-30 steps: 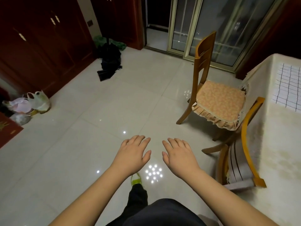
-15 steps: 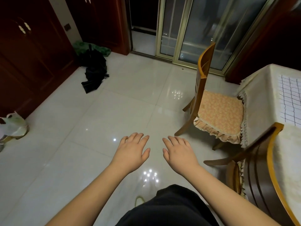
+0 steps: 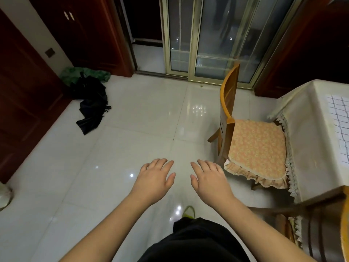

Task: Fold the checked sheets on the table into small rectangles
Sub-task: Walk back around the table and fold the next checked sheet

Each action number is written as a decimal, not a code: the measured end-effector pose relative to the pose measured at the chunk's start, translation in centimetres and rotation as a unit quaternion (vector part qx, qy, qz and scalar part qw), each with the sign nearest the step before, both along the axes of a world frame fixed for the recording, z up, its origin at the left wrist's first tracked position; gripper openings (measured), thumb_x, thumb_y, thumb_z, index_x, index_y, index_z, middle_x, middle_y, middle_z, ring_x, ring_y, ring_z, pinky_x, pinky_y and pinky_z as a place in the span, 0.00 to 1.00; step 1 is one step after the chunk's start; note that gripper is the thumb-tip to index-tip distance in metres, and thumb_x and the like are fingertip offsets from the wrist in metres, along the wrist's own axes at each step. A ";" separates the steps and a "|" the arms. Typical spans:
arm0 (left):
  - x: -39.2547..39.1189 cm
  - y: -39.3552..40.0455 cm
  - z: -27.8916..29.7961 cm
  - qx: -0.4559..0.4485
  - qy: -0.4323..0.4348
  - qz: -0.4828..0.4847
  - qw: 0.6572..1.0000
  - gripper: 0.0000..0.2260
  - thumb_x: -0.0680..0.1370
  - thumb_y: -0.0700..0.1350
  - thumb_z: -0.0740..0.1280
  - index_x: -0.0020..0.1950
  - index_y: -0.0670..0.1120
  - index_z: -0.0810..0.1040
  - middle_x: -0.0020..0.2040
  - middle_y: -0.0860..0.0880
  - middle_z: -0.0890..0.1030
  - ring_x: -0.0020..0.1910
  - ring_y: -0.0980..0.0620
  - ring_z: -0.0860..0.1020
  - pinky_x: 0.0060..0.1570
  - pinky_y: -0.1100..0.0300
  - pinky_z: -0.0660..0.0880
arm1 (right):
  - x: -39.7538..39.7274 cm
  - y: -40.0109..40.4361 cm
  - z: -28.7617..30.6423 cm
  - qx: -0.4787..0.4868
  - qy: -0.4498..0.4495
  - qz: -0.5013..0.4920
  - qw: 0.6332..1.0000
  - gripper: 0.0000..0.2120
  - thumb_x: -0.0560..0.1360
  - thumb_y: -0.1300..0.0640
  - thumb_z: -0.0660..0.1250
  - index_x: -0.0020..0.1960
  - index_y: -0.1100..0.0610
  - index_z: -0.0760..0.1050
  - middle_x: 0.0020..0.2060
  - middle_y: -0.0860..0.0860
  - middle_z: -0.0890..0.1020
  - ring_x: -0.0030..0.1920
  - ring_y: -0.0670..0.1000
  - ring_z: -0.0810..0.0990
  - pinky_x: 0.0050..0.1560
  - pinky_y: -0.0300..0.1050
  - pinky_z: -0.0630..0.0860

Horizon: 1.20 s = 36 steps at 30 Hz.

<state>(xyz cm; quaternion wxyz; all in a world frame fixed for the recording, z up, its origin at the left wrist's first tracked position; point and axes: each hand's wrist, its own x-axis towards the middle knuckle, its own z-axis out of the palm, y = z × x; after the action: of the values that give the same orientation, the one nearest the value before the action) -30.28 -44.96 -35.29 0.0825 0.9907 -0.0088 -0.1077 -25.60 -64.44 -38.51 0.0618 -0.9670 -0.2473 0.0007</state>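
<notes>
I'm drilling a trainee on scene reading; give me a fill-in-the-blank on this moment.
1. The checked sheet lies on the ____.
2. Both the left hand and the right hand hold ____.
3. The chair's orange cushion faces the table with its backrest toward the ____ doors.
4. The black umbrella lies on the ____.

Missing: table; nothing; glass; floor

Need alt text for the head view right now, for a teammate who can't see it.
Both hands, left hand and right hand, hover open and empty over a glossy tiled floor. The checked sheet lies untouched on the cloth-covered table at far right, beside a cushioned wooden chair.
</notes>
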 end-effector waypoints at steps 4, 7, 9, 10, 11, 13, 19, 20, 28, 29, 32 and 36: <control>6.9 -0.1 0.6 -0.015 -0.005 0.003 1.000 0.39 0.71 0.63 0.32 0.78 0.54 0.59 0.76 0.55 0.63 0.75 0.55 0.59 0.71 0.56 0.56 | 6.2 0.0 -0.2 0.000 -0.002 -0.007 1.000 0.23 0.74 0.46 0.54 0.59 0.54 0.81 0.54 0.53 0.84 0.53 0.56 0.82 0.54 0.54 0.79; 11.3 -0.1 0.9 0.000 -0.007 -0.007 1.000 0.38 0.71 0.62 0.32 0.77 0.54 0.59 0.76 0.54 0.64 0.75 0.54 0.60 0.71 0.55 0.57 | 10.3 0.1 -0.2 -0.008 -0.006 -0.016 1.000 0.20 0.72 0.47 0.61 0.58 0.53 0.81 0.53 0.53 0.84 0.53 0.55 0.83 0.53 0.54 0.79; 13.8 -0.2 1.0 0.001 -0.008 -0.016 1.000 0.37 0.73 0.62 0.33 0.77 0.53 0.60 0.76 0.53 0.64 0.75 0.53 0.60 0.71 0.54 0.57 | 12.6 0.2 -0.2 -0.007 -0.016 -0.023 1.000 0.19 0.72 0.47 0.64 0.58 0.53 0.81 0.53 0.52 0.84 0.53 0.55 0.83 0.54 0.54 0.79; 15.1 -0.1 1.0 0.003 -0.005 -0.023 1.000 0.36 0.73 0.62 0.34 0.78 0.53 0.59 0.76 0.53 0.63 0.75 0.53 0.59 0.71 0.54 0.56 | 13.7 0.4 -0.1 -0.006 -0.018 -0.028 0.999 0.19 0.72 0.47 0.66 0.59 0.53 0.81 0.53 0.52 0.84 0.53 0.55 0.83 0.54 0.54 0.79; 16.4 0.1 0.9 0.005 0.001 -0.030 1.000 0.36 0.73 0.62 0.34 0.78 0.54 0.58 0.76 0.54 0.63 0.76 0.53 0.59 0.72 0.54 0.56 | 14.9 0.6 -0.2 -0.005 -0.019 -0.032 0.999 0.18 0.72 0.47 0.67 0.59 0.53 0.81 0.54 0.52 0.84 0.54 0.55 0.83 0.55 0.54 0.79; 18.9 0.6 0.8 0.009 0.011 -0.041 0.999 0.37 0.72 0.62 0.33 0.78 0.53 0.58 0.76 0.53 0.62 0.76 0.53 0.58 0.72 0.54 0.55 | 17.1 1.2 -0.4 -0.002 -0.024 -0.035 0.999 0.18 0.73 0.47 0.64 0.59 0.53 0.81 0.54 0.53 0.84 0.54 0.56 0.83 0.55 0.54 0.78; 26.8 3.9 -0.3 0.018 0.006 -0.066 0.998 0.32 0.77 0.61 0.41 0.73 0.51 0.69 0.70 0.50 0.73 0.70 0.49 0.69 0.67 0.50 0.66 | 24.3 4.3 -1.0 0.002 -0.020 -0.046 0.999 0.18 0.70 0.51 0.74 0.59 0.55 0.81 0.53 0.54 0.84 0.54 0.57 0.82 0.55 0.54 0.79; 28.3 4.7 -0.6 0.013 0.008 -0.072 0.997 0.32 0.76 0.61 0.41 0.73 0.51 0.69 0.70 0.50 0.73 0.70 0.49 0.70 0.67 0.49 0.67 | 25.5 5.1 -1.1 -0.001 -0.012 -0.056 0.998 0.20 0.68 0.50 0.76 0.58 0.55 0.81 0.53 0.53 0.84 0.53 0.57 0.83 0.54 0.54 0.79; 40.6 12.6 -0.6 -0.020 -0.017 -0.100 0.995 0.27 0.79 0.60 0.48 0.71 0.51 0.72 0.70 0.48 0.74 0.70 0.46 0.71 0.67 0.42 0.67 | 35.9 10.9 -0.4 -0.026 -0.011 -0.094 0.995 0.23 0.73 0.47 0.54 0.57 0.54 0.82 0.53 0.53 0.84 0.52 0.57 0.82 0.52 0.55 0.79; 42.1 13.3 -0.4 -0.022 -0.014 -0.112 0.993 0.27 0.78 0.60 0.48 0.71 0.51 0.72 0.70 0.49 0.74 0.70 0.47 0.71 0.67 0.43 0.67 | 37.2 11.5 -0.1 -0.028 -0.009 -0.104 0.994 0.24 0.72 0.47 0.54 0.57 0.54 0.82 0.53 0.53 0.84 0.52 0.57 0.82 0.52 0.55 0.79; 46.2 14.9 0.2 -0.028 0.004 -0.153 0.988 0.32 0.77 0.62 0.42 0.75 0.52 0.66 0.75 0.49 0.68 0.74 0.47 0.65 0.71 0.45 0.61 | 41.0 13.1 0.9 -0.024 -0.008 -0.133 0.991 0.23 0.72 0.47 0.54 0.56 0.54 0.82 0.51 0.53 0.84 0.51 0.56 0.83 0.50 0.52 0.79; 51.4 15.7 0.4 -0.045 -0.001 -0.175 0.983 0.33 0.76 0.62 0.41 0.75 0.51 0.66 0.74 0.49 0.68 0.73 0.48 0.65 0.71 0.46 0.62 | 45.2 14.5 1.5 -0.016 -0.006 -0.161 0.987 0.23 0.73 0.46 0.54 0.56 0.52 0.82 0.52 0.51 0.84 0.52 0.55 0.83 0.50 0.50 0.79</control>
<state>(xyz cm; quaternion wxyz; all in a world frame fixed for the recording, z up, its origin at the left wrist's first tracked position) 21.09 -29.23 -34.86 0.1068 0.9692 -0.1874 -0.1187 19.60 -49.94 -36.99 0.0441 -0.9950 -0.0892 -0.0114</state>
